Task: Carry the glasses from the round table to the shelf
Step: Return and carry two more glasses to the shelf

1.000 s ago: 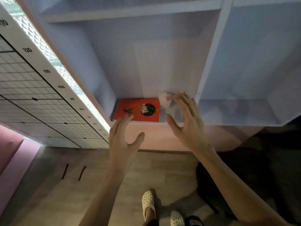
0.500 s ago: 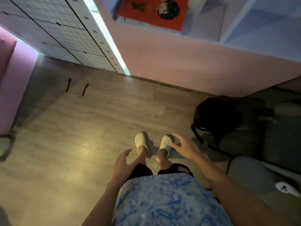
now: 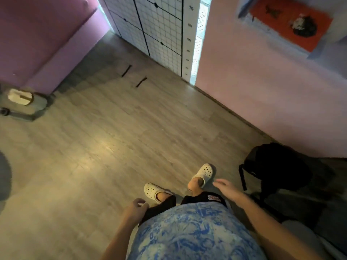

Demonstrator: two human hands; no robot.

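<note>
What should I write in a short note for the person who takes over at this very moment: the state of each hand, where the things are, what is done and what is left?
Left hand: empty, fingers loosely curled, down by the thigh.
Right hand: empty, fingers open, down at the side.
Things: no glasses and no round table are in view. The shelf shows only at the top right corner, with a red book lying in it.
Done: cannot be confirmed from this view; nothing is being carried now.
Left: the view looks down at the wooden floor, with a black backpack at the right. Find the round table and check for remaining glasses.
</note>
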